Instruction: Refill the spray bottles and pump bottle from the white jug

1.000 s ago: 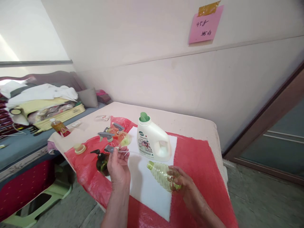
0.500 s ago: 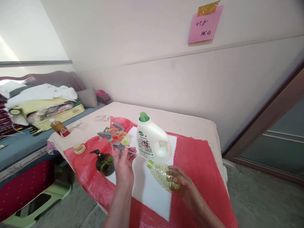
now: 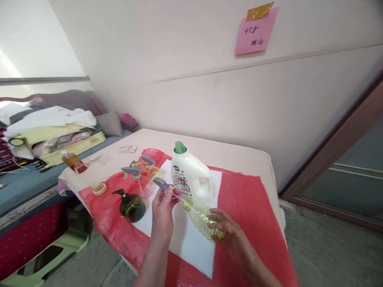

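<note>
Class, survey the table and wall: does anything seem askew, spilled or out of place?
The white jug stands uncapped, its green spout exposed; the pink note looks tilted on the wall, perhaps from camera angle. No spill shows.

Red sheet (image 3: 245,207) over pale-covered table (image 3: 236,158)

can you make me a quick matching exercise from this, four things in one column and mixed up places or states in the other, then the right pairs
Things:
1. spray head
2. yellow-green bottle
3. white jug
4. pink note

Places and states:
A. standing upright, a green piece in its mouth
B. tilted, in the right hand
C. taped to the wall
D. held by the fingers of the left hand

Right pairs: 1-D, 2-B, 3-A, 4-C
</note>
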`<state>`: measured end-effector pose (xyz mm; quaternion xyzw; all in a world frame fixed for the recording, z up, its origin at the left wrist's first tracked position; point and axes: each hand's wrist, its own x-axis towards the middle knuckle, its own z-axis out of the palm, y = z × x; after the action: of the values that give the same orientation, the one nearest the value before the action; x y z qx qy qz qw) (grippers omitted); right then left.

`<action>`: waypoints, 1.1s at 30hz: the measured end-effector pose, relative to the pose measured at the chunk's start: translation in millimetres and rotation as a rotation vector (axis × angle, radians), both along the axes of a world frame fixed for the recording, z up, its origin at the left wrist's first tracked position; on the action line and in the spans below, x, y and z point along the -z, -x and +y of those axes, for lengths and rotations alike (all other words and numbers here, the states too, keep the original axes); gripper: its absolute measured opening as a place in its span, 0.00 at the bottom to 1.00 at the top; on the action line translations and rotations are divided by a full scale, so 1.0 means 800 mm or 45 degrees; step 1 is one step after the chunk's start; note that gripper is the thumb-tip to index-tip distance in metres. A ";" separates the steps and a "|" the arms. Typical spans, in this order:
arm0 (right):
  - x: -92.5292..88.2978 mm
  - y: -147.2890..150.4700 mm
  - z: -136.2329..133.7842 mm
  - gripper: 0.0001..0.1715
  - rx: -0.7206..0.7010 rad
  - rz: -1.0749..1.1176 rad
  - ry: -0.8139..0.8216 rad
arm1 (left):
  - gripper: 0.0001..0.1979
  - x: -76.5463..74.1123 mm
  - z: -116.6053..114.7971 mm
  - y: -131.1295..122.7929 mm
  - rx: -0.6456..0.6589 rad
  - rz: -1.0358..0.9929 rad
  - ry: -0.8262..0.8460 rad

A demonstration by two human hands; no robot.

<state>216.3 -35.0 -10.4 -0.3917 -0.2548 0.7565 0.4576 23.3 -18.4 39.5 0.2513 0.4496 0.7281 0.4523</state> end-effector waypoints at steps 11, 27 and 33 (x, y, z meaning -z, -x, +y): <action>0.001 -0.001 0.001 0.21 -0.016 0.030 -0.007 | 0.15 0.003 -0.003 -0.007 0.130 0.111 0.017; -0.001 0.000 -0.001 0.23 0.000 0.030 0.027 | 0.15 0.002 -0.003 -0.007 0.129 0.100 0.037; 0.002 0.000 -0.001 0.23 -0.042 0.048 -0.008 | 0.14 0.003 -0.003 -0.009 0.157 0.118 0.062</action>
<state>216.0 -35.5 -12.3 -0.3717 -0.2548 0.7703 0.4511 30.7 -20.6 37.2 0.3009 0.4712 0.6754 0.4809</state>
